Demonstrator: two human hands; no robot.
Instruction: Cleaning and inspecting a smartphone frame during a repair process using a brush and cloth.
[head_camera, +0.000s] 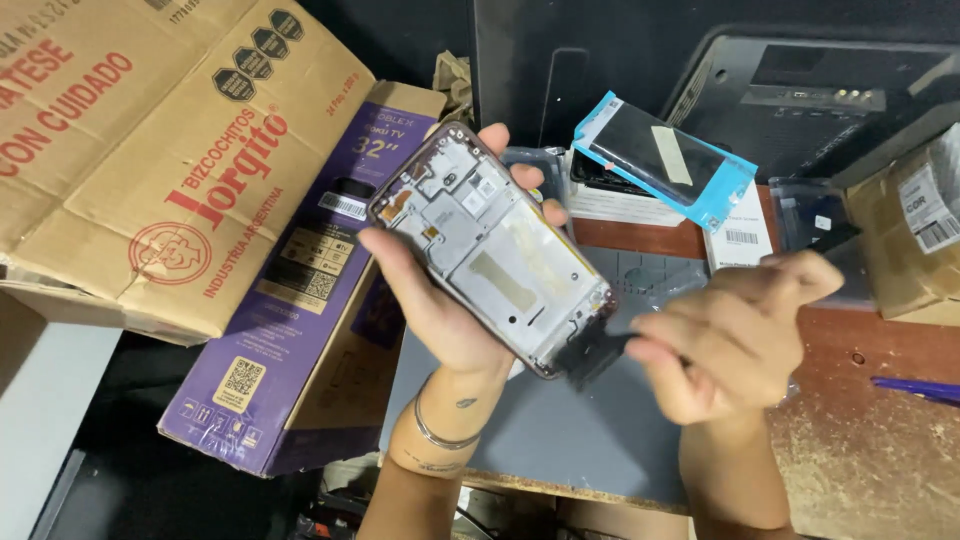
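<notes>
Left hand clamped round the edges of an opened phone frame, held tilted above the bench, bare inner side up. Right hand closed on a dark brush, blurred, its tip at the frame's lower end nearest that hand. Frame looks light, thin, stiff, likely fragile; best held by its rim. Purple box left of the left hand; blue-edged pouch beyond both hands

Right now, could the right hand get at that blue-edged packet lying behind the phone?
Probably yes: the blue-edged packet lies uncovered beyond the right hand, nothing between them. But that hand's fingers seem busy pinching a dark tool.
</notes>
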